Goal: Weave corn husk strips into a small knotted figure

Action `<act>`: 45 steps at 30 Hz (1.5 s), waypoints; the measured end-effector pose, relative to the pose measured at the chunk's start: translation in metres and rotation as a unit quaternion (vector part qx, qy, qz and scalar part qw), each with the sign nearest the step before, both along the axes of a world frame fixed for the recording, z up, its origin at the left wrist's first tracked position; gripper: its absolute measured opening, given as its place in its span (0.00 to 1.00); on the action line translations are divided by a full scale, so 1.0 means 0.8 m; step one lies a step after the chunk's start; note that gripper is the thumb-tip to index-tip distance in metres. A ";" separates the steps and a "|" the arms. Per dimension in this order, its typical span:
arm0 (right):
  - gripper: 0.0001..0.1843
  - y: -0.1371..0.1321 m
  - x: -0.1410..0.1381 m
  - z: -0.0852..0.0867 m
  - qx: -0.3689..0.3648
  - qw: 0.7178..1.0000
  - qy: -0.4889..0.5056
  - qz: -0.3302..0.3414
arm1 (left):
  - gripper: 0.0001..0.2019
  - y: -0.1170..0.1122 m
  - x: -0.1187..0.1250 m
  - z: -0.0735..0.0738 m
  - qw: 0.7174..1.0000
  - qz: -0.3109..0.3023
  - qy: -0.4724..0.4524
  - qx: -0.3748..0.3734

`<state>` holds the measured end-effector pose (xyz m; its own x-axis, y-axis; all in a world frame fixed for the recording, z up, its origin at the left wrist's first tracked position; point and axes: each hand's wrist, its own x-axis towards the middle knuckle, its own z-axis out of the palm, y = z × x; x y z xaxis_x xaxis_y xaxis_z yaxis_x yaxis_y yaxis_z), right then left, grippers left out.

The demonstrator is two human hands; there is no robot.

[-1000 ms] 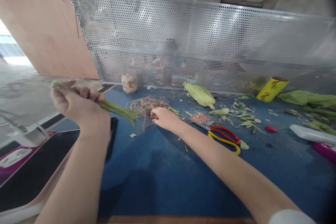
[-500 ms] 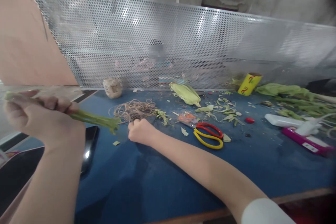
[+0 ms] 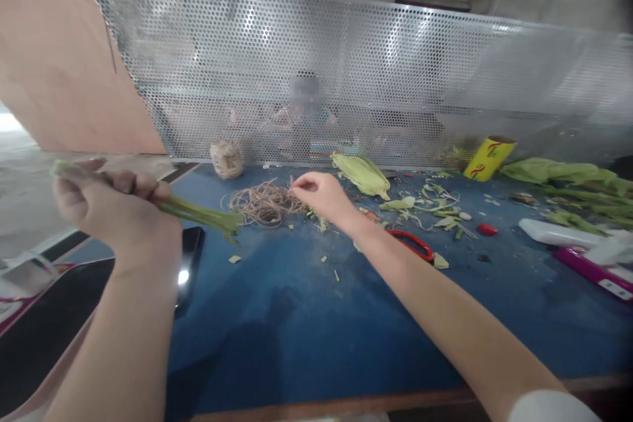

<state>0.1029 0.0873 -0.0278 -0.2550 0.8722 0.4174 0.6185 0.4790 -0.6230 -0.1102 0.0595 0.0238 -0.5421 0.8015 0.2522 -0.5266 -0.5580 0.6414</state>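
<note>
My left hand (image 3: 119, 208) is wrapped around a bunch of green stems (image 3: 208, 217), whose cut ends point right over the table. Closed in a pinch, my right hand (image 3: 321, 194) is at the right edge of a loose tangle of brown twine (image 3: 264, 203), with a strand at its fingertips. Below my right forearm lie scissors, of which the red handle (image 3: 415, 245) shows; the rest is hidden. A pale green husk-like bundle (image 3: 363, 175) lies just beyond my right hand.
A ball of twine (image 3: 226, 159) and a yellow roll (image 3: 489, 158) stand by the perforated metal screen (image 3: 346, 79). A phone (image 3: 190, 264) lies under my left wrist. Leaf scraps (image 3: 448, 217), a purple-and-white power strip (image 3: 593, 270) and green stalks (image 3: 583, 201) occupy the right. A person sits behind the screen.
My right hand has moved right and away from me, from the near side of the twine to its right edge. My forearm now covers more of the scissors. My left hand keeps the stems.
</note>
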 end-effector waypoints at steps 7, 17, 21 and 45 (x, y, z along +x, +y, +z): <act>0.03 -0.009 0.018 0.008 -0.185 0.960 0.207 0.029 | 0.15 0.005 0.013 0.000 0.991 0.135 -0.006 0.021; 0.12 -0.061 0.034 -0.008 -0.206 0.939 0.263 0.078 | 0.15 -0.011 0.074 -0.021 0.993 -0.095 0.064 0.012; 0.16 -0.080 0.025 -0.013 -0.156 0.974 0.153 0.061 | 0.13 -0.023 0.106 -0.037 0.980 -0.177 0.090 0.004; 0.14 -0.114 0.011 -0.016 -0.245 0.958 0.015 0.151 | 0.15 -0.008 0.098 -0.038 0.948 -0.291 -0.096 -0.086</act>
<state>0.1117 -0.0036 -0.0402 -0.5206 0.8537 -0.0113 0.4755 0.2789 -0.8344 -0.0320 0.0534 -0.0068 -0.0182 0.9993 0.0316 -0.8290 -0.0328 0.5583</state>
